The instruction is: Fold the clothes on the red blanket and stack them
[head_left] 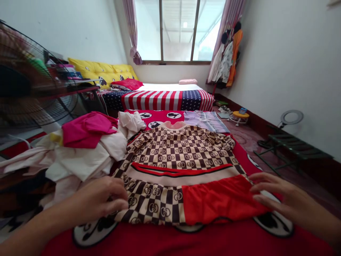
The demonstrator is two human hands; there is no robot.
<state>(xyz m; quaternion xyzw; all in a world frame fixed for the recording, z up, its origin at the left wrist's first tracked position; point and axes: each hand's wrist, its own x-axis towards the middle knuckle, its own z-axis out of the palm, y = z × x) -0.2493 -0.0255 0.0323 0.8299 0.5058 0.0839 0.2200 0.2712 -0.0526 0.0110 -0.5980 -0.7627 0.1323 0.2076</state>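
Note:
A brown-and-cream checkered dress with a red band and a red panel in its skirt lies spread flat on a red bed cover. My left hand rests on the dress's lower left hem, fingers curled and pressing the cloth. At the lower right corner of the skirt, my right hand lies flat with its fingers stretched out on the red panel's edge. Neither hand lifts the garment.
A heap of pink, white and cream clothes lies left of the dress. A folded striped garment sits beyond it. A fan stands far left, a flag-patterned bed behind, a green rack on the floor at right.

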